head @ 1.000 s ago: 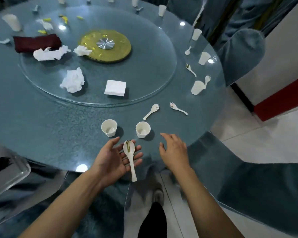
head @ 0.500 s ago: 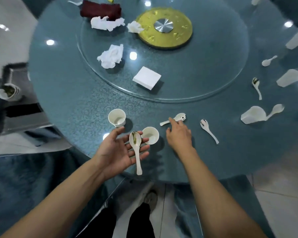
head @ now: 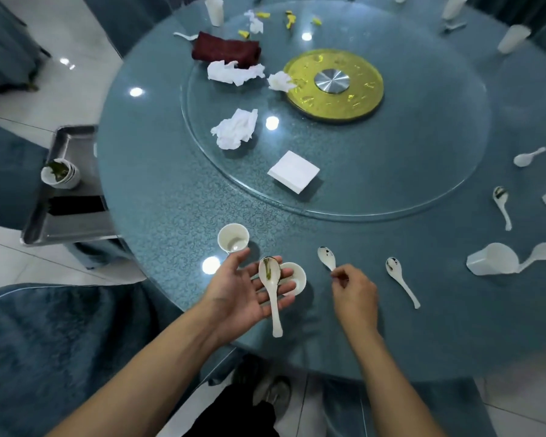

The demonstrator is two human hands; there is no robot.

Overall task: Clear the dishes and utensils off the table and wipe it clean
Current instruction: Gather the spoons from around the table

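Here the left hand (head: pixel 243 291) lies palm-up and flat, a soiled spoon (head: pixel 271 288) resting on it. Just right, the right hand (head: pixel 353 290) pinches a second spoon (head: pixel 327 258) by its handle; best lifted level. Beyond spreads the blue glass table (head: pixel 177 190), then its turntable (head: pixel 391 171).

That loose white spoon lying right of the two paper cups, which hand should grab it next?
The right hand: it lies beside that spoon, though it already pinches another spoon. The left hand lies farther off, palm up, carrying a dirty spoon.
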